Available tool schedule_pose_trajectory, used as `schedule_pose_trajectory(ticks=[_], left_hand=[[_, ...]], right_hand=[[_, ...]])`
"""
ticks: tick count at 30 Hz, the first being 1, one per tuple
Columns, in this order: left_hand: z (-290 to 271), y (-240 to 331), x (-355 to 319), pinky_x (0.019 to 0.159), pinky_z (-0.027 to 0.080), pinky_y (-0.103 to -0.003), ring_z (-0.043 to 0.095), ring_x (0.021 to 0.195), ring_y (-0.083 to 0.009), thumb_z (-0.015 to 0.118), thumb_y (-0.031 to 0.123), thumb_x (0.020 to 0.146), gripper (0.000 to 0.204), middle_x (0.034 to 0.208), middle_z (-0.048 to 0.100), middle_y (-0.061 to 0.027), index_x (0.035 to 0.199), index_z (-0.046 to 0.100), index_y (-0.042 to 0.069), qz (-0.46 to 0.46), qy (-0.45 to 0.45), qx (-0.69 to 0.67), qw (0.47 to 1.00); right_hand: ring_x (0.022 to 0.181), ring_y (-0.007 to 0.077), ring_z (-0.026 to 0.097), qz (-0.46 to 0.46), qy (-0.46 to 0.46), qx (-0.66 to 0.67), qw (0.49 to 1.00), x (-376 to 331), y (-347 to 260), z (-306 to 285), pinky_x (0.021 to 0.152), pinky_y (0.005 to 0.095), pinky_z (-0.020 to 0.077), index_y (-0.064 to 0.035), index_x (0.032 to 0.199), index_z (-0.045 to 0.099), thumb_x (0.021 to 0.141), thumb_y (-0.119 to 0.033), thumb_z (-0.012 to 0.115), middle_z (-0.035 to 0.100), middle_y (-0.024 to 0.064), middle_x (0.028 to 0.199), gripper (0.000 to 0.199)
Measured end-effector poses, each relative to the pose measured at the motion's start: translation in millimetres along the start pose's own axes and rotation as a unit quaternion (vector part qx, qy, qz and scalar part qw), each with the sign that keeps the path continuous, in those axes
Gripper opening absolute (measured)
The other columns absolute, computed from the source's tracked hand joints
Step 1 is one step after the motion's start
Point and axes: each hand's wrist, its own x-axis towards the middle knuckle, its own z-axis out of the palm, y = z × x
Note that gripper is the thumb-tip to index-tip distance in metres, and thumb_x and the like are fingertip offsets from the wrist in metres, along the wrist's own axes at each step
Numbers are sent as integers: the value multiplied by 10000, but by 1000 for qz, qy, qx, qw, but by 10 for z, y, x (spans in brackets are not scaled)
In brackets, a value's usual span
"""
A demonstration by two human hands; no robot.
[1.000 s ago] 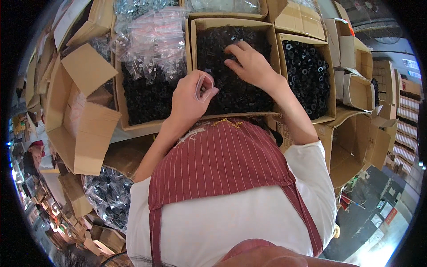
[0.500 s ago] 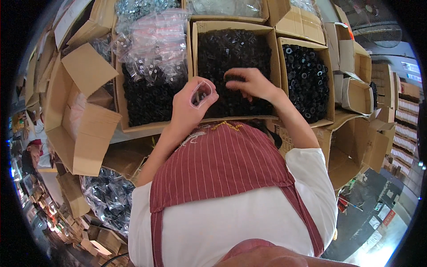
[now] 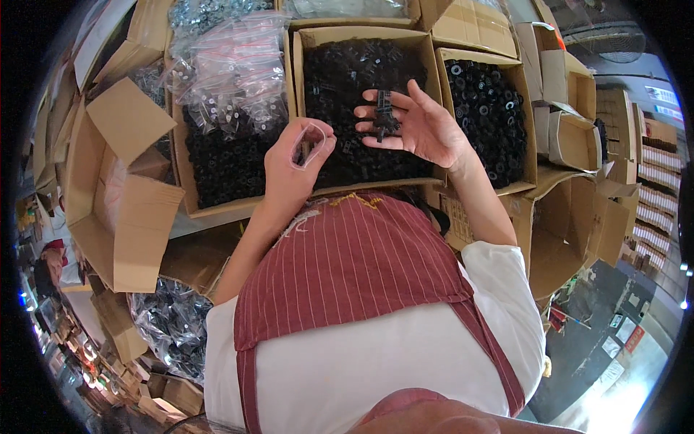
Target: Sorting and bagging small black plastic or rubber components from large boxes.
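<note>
My left hand (image 3: 290,163) is curled around a small clear plastic bag (image 3: 311,149), whose mouth gapes upward. Small pieces seem to show inside the bag, too unclear to name. To its right, my right hand (image 3: 428,134) is turned palm up, its fingers spread and slightly bent. A little heap of small black plastic parts (image 3: 385,116) rests across those fingers. Both hands are over the front part of a cardboard box (image 3: 365,34) filled with loose black plastic parts (image 3: 336,79) of a similar look.
Left of it, a box of black pieces (image 3: 224,170) has filled clear bags (image 3: 238,65) piled on top. A box of black rings (image 3: 488,116) stands on the right. Opened cartons (image 3: 148,217) flank me at left, and another carton (image 3: 560,231) at right.
My right hand has come up from the black parts and turned over, now showing small black parts on its fingers. The left hand keeps hold of the bag. The view has shifted slightly.
</note>
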Motion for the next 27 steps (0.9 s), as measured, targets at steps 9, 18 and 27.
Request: schedule_pose_trajectory(ticks=[9, 18, 27], left_hand=[[23, -15, 8, 815, 445, -224, 567, 881, -71, 633, 16, 948, 86, 949, 611, -6, 1027, 601, 29, 3, -29, 2, 1000], [82, 86, 33, 772, 462, -232, 565, 832, -66, 661, 20, 929, 89, 912, 613, -3, 1008, 623, 37, 15, -38, 53, 998], [130, 156, 76, 759, 465, -242, 561, 808, -82, 676, 16, 911, 100, 881, 605, 8, 998, 635, 42, -12, -64, 70, 995]], right_hand=[[1130, 290, 650, -30, 83, -155, 984, -45, 49, -42, 1011, 371, 501, -21, 1345, 513, 941, -70, 614, 638, 146, 1248, 419], [966, 191, 699, -132, 141, -312, 930, -55, 19, 124, 859, 335, 561, -6, 1306, 540, 962, -45, 590, 683, 100, 1143, 351], [1046, 204, 683, -196, 141, -624, 744, -163, -83, 347, 867, 329, 558, -29, 1309, 514, 870, 66, 637, 686, 105, 1121, 466]])
